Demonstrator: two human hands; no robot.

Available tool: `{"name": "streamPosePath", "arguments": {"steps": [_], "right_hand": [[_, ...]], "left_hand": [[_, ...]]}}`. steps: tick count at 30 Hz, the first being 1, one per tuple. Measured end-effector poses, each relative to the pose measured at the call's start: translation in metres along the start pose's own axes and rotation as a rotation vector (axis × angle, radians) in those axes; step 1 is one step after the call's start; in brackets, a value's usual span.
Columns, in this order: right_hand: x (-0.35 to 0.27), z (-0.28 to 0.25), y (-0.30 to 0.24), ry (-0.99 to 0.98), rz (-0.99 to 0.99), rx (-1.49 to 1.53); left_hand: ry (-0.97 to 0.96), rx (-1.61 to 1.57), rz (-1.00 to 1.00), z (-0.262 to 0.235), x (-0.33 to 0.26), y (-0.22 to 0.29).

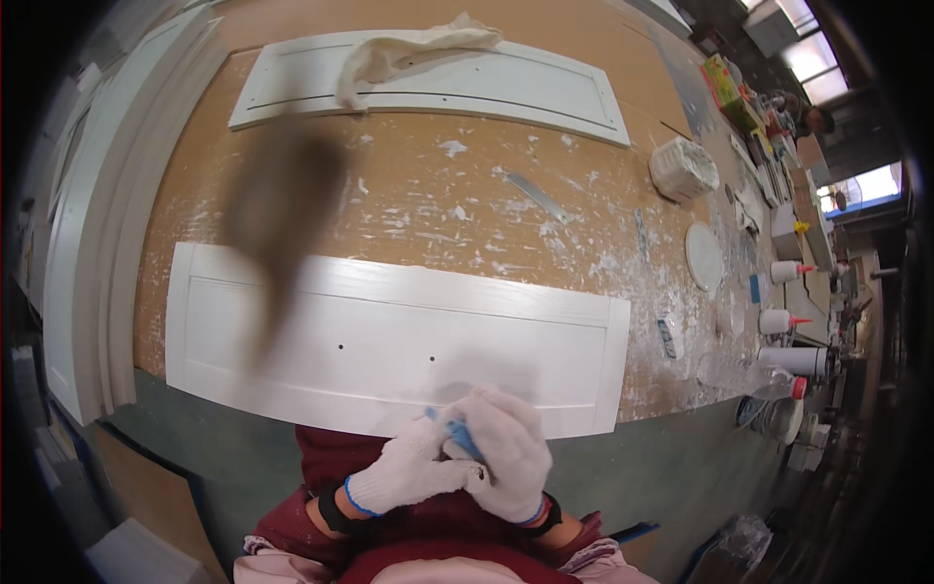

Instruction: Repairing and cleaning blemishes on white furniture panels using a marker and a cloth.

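Observation:
Both my hands wear white knit gloves and meet above the near edge of a white panel with a raised border and two small dark holes. My right hand is closed on a small blue piece, whose kind I cannot make out. From the other side, my left hand presses against the right one with its fingers curled. The blue piece shows between the two, partly hidden by the fingers; whether the left hand also grips it does not show.
A second white panel lies farther back, a cream cloth across it. A flat metal strip, white tub and round lid rest on the paint-flecked table. Bottles line the right; tall panels stand left. A dark blur covers part of the view.

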State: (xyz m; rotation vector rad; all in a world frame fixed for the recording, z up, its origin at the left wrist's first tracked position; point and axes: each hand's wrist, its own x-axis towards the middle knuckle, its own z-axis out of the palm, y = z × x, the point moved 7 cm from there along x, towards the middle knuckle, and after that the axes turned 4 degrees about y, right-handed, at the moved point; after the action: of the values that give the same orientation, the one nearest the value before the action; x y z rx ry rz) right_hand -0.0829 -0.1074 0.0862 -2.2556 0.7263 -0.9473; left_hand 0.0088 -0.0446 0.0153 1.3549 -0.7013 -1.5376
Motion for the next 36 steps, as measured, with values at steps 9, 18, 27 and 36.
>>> {"name": "streamPosePath", "arguments": {"steps": [9,18,27,36], "right_hand": [[0.021,0.024,-0.022,-0.304,-0.043,-0.137],[0.153,-0.022,0.097,-0.270,0.008,-0.580],[0.187,0.009,0.162,-0.307,0.243,-0.738],[0.184,0.005,0.172,-0.416,0.649,-0.576]], "left_hand": [[0.197,-0.744,0.064,-0.038,-0.011,0.004],[0.453,0.563,0.677,-0.074,-0.036,0.042],[0.475,0.705,0.687,-0.068,-0.038,0.036],[0.440,1.007,0.851,-0.049,-0.037,0.038]]}}
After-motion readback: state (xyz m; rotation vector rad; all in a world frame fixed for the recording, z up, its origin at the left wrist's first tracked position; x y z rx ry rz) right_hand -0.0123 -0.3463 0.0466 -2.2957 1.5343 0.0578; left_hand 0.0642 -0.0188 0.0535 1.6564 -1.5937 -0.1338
